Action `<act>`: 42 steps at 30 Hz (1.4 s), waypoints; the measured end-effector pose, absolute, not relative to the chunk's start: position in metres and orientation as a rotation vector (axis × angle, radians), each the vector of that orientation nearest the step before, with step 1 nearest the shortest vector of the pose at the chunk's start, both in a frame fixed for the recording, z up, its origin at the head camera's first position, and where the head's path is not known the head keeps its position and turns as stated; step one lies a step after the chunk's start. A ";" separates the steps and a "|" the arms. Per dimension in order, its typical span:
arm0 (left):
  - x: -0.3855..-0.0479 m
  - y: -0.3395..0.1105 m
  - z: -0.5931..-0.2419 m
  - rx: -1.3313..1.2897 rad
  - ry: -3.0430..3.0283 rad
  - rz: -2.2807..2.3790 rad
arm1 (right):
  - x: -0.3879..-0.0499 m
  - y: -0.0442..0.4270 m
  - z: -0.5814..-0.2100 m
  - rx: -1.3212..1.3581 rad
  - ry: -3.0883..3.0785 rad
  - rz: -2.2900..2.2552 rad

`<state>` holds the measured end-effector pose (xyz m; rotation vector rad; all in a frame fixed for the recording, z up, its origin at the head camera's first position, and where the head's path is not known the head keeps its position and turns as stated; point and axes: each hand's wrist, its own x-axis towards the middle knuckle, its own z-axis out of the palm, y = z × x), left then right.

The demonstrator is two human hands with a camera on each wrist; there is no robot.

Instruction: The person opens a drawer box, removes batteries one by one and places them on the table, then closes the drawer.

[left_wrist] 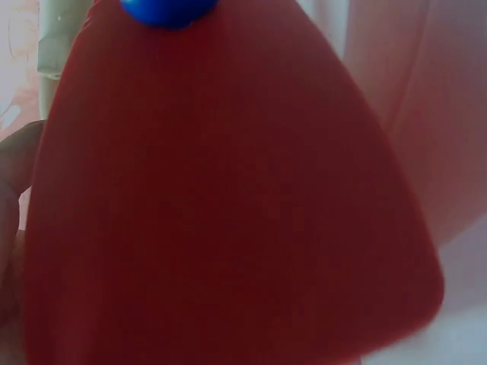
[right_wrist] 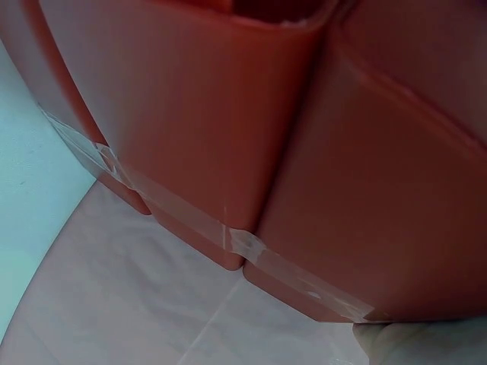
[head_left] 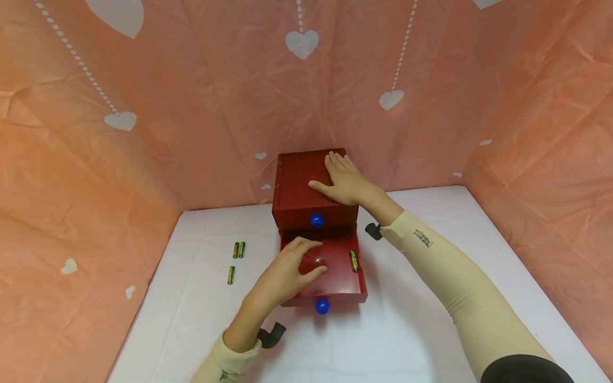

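A dark red drawer cabinet stands on the table, its upper drawer closed. The lower drawer is pulled out and holds one green-and-gold battery by its right wall. My left hand hovers over this drawer's left side, thumb and fingers spread apart with nothing between them. My right hand rests flat on the cabinet top, fingers extended. In the left wrist view the red drawer front with its blue knob fills most of the picture. Clear tape crosses the cabinet side in the right wrist view.
Three more batteries lie on the white table left of the cabinet: a side-by-side pair and a single battery nearer me. Blue round knobs stick out from the drawer fronts. A pink curtain with hearts encloses the back and sides.
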<state>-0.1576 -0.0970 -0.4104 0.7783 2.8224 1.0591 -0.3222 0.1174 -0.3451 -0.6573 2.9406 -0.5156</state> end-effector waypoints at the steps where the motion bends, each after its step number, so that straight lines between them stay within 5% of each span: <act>1: -0.158 -0.095 -0.411 0.771 2.815 1.054 | -0.322 0.117 -0.345 -0.658 2.938 -0.517; 42: -0.174 -0.033 -0.434 0.756 2.839 0.766 | -0.321 0.117 -0.345 -0.677 2.948 -0.520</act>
